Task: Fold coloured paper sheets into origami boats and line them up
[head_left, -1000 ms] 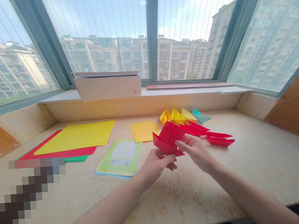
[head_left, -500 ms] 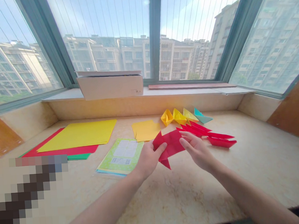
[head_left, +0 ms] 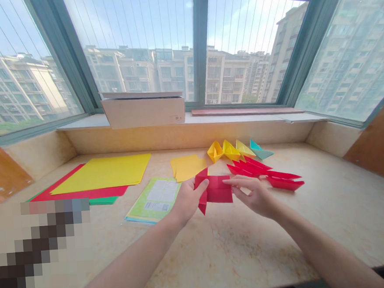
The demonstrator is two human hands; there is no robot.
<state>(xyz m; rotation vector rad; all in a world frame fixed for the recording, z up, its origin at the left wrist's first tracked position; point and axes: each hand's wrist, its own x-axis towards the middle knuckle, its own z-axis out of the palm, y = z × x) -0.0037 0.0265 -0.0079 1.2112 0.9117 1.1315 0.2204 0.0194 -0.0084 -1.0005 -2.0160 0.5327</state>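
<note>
A partly folded sheet of red paper (head_left: 219,189) is held up over the counter between my hands. Pointed flaps stick out above and below at its left end, and the right part is a flat rectangle with creases. My left hand (head_left: 193,195) grips the left end, thumb on top. At the right edge, my right hand (head_left: 249,189) pinches the paper between thumb and fingers. Several red folded paper boats (head_left: 251,166) lie just behind my right hand, and one more red boat (head_left: 285,182) rests to its right.
Yellow and teal paper boats (head_left: 231,150) stand in a row at the back. Orange-yellow sheets (head_left: 187,167), a green paper packet (head_left: 154,199) and large yellow sheets (head_left: 103,173) over red and green ones lie leftward. A white box (head_left: 143,111) sits on the window sill.
The red paper has turned from a tilt to nearly level, its lower flap swinging left. My right hand has shifted slightly down along the right edge.
</note>
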